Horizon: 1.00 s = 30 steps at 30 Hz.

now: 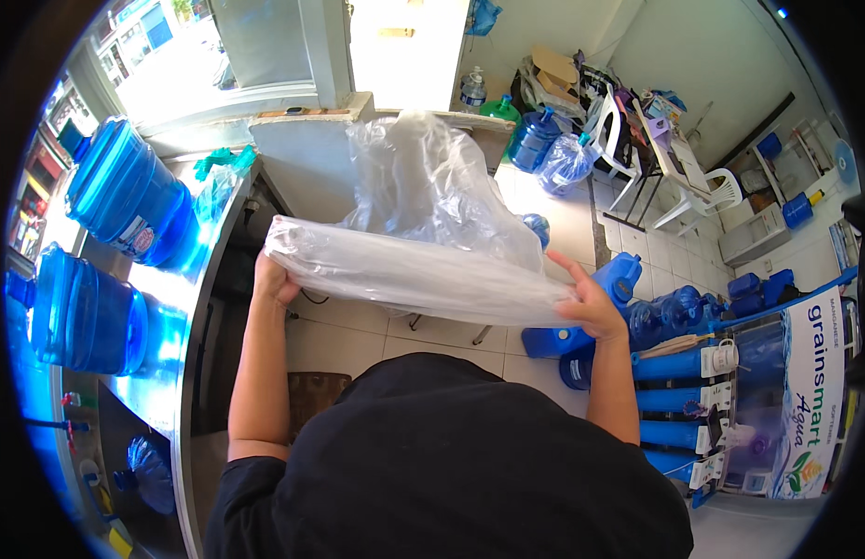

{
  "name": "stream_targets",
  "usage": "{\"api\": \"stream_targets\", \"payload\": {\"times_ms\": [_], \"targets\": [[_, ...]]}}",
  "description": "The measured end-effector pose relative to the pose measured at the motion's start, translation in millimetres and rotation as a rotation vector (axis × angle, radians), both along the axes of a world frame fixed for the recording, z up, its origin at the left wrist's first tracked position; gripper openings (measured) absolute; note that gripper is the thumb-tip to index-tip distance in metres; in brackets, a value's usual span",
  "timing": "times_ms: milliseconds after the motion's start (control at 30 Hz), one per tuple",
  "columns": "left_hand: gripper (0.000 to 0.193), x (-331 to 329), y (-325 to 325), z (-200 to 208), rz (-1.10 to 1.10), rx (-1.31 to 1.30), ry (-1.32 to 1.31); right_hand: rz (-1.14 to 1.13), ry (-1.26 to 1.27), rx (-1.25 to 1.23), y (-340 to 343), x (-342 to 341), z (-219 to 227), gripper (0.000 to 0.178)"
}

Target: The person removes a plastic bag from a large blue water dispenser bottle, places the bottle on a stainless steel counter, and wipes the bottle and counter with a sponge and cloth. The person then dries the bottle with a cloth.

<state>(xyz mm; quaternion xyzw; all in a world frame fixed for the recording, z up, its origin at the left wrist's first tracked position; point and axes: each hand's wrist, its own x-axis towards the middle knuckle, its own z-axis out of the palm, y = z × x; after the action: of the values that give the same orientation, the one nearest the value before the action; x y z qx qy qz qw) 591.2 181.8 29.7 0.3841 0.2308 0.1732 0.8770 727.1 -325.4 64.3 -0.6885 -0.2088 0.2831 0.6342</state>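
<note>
A pale-walled room with a tiled floor [344, 345] surrounds the plastic [414, 270], which is held up above that floor. Left of the plastic runs a shiny steel counter [171, 391]; beyond it stands a low wall [306, 168]. Far to its right are a cluttered table [679, 163] and a white chair [721, 196].

The plastic is clear and milky: a long, creased, glossy bundle, with a loose crumpled sheet spreading from its far side.

Left of it, two big blue jugs, an upper one [134, 191] and a lower one [88, 307], sit on the counter; I cannot tell what they contain. Beyond its right end, a blue jug [535, 140] stands on the floor beside a bagged jug [565, 166].

The left hand [278, 279] grips the plastic's left end; the right hand [600, 312] pinches its right end, one finger extended. A green bag [223, 163] lies on the counter.
</note>
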Motion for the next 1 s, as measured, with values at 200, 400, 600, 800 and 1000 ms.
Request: {"api": "stream_targets", "payload": {"times_ms": [200, 400, 600, 800, 1000], "targets": [[0.018, -65.9, -30.3, -7.5, -0.618, 1.014, 0.265, -0.761, -0.081, -0.146, 32.7, 52.2, -38.3, 0.072], [0.015, -62.1, 6.2, -35.9, 0.486, 0.250, 0.248, -0.051, 0.026, -0.134, 44.6, 9.2, -32.1, 0.067], [0.019, -98.4, -25.4, -17.5, -0.412, 1.055, 0.207, -0.735, -0.684, -0.200, 68.9, 53.3, -34.7, 0.067], [0.008, -95.5, -5.8, -32.9, 0.393, 0.902, 0.644, -0.051, 0.165, 0.118, 67.1, 26.4, -21.2, 0.054], [0.006, -111.7, -33.8, -19.1, -0.182, 0.532, 0.210, -0.592, -0.660, -0.384, 80.0, 35.5, -25.0, 0.056]]}}
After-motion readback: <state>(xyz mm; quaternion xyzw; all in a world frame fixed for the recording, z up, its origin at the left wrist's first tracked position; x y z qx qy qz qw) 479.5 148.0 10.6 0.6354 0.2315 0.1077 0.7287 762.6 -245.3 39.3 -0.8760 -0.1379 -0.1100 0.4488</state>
